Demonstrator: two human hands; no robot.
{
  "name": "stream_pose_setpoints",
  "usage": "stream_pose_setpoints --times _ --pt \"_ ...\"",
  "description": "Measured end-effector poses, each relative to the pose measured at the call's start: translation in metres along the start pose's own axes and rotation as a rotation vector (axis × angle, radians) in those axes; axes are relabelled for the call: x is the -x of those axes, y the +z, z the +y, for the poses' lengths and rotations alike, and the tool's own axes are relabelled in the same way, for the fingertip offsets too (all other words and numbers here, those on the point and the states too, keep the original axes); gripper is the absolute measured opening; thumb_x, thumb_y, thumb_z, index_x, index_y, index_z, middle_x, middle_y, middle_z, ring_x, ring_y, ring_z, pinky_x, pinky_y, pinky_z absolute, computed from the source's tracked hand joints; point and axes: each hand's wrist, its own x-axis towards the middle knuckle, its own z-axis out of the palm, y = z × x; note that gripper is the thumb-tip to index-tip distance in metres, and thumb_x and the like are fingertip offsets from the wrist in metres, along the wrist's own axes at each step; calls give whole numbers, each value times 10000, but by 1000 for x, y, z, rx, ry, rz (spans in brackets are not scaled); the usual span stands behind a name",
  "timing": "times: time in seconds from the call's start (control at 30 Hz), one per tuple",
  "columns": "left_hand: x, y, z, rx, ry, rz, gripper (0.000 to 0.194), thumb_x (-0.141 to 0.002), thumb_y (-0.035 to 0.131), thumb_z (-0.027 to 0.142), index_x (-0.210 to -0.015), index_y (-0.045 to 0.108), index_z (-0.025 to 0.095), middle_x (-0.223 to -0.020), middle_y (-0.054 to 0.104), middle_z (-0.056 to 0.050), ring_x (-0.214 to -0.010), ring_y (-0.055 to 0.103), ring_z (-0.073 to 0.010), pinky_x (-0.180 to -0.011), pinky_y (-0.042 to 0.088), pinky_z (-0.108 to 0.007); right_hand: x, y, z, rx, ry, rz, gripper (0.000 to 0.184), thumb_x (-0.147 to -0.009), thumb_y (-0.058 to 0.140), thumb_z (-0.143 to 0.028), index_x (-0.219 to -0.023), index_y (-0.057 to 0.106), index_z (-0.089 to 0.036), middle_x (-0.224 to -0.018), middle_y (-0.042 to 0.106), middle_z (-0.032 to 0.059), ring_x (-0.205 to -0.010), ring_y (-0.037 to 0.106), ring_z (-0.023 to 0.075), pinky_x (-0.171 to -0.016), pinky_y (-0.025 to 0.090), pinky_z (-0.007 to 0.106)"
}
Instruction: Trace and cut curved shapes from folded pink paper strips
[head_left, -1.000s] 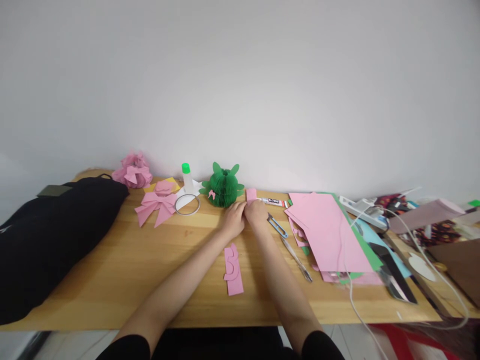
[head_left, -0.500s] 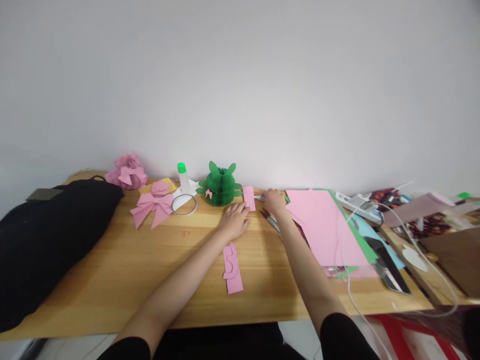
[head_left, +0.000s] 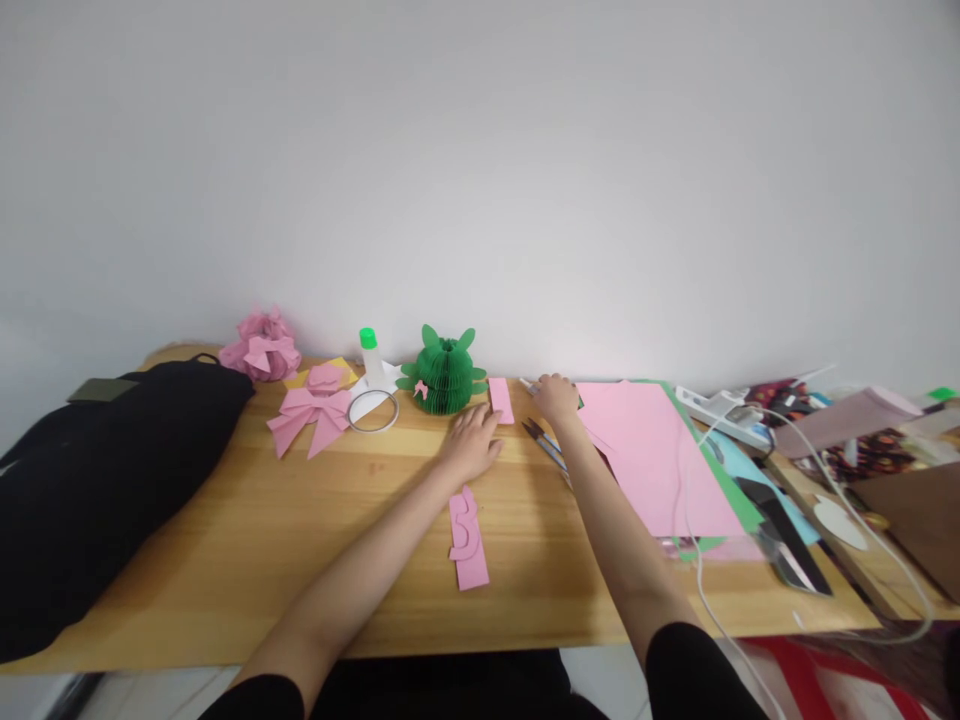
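Observation:
My left hand [head_left: 471,442] lies palm down on the table with its fingers spread. Its fingertips touch or nearly touch the lower edge of a small pink paper rectangle [head_left: 500,400]. To the right, my right hand [head_left: 557,400] is curled around one end of a thin white tool [head_left: 528,385], whose kind I cannot make out. A pair of scissors [head_left: 545,440] lies just below that hand, partly behind the forearm. Left of the paper rectangle stands a green honeycomb paper figure [head_left: 444,375] with a tiny pink bow. Nearer me lies a pink strip with a curvy cut-out [head_left: 468,540].
A glue stick [head_left: 370,355], a roll of tape [head_left: 373,411], a pink paper bow [head_left: 309,415] and a black bag [head_left: 135,480] are on the left. Pink sheets [head_left: 652,460], a power strip [head_left: 720,415] and a white cable [head_left: 697,570] are on the right.
My right hand has drawn a little to the right and away from the pink rectangle, the white tool shifting with it. My left hand stays by the rectangle. The view has shifted slightly.

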Motion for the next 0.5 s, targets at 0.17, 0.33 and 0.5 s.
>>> stream_pose_setpoints --times 0.17,0.33,0.5 --pt "-2 1 -1 29 -19 -15 542 -889 529 265 -1400 409 131 -1485 426 -163 -1400 355 -262 -1152 285 -431 19 13 -13 -161 -27 8 335 -928 569 -347 -1214 568 -172 -1222 597 92 -1032 617 208 -870 539 422" --pt "-5 -1 -1 52 -50 -42 571 -890 505 229 -1427 364 97 -1492 420 -170 -1409 346 -248 -1167 261 -407 42 29 -22 -314 -69 -24 336 -928 570 -340 -1218 564 -170 -1214 601 89 -1024 621 206 -864 542 420" --pt "-11 -1 5 50 -110 -53 586 -881 529 227 -1430 363 107 -1502 402 -176 -1406 345 -275 -1147 288 -437 42 33 -26 -382 -73 -26 338 -925 574 -342 -1215 564 -167 -1207 602 89 -1017 623 206 -857 544 418"
